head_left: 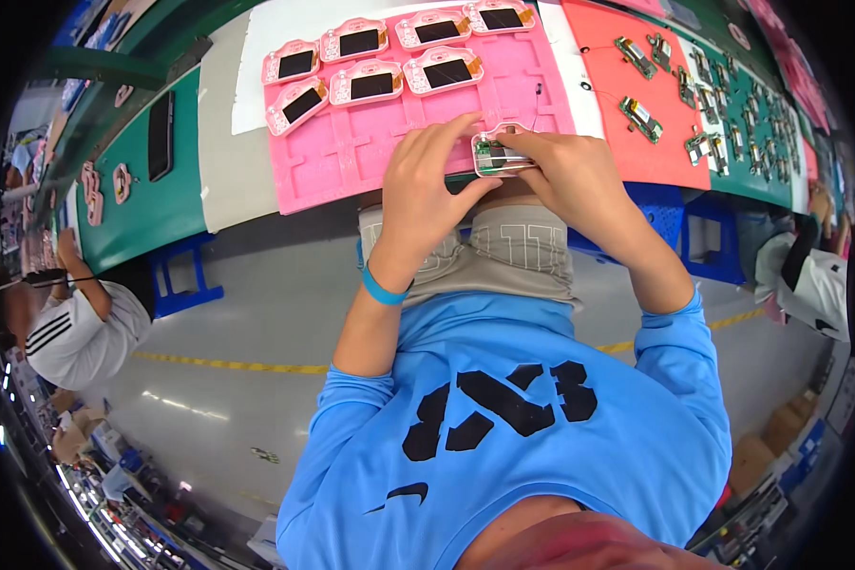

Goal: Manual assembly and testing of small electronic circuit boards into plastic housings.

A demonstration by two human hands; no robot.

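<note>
A small pale pink casing with a green circuit board (489, 157) inside lies at the near edge of the pink tray (332, 176). My right hand (575, 171) grips its right side, with the fingers over the top and the thumb by the lower edge. Spread around the left side is my left hand (426, 185), fingers apart, its thumb close below the casing. Whether the left fingertips touch it, I cannot tell. A thin dark wire (538, 95) rises from behind the casing. Farther back on the tray sit several pink casings with black screens (359, 42).
To the right, several circuit boards (640, 119) lie on a red mat (603, 57), with more on a green mat (769, 180). At the left are a black flat object (161, 136) and a few pink parts (122, 182). A co-worker (85, 328) sits at the left, another person (812, 275) at the right.
</note>
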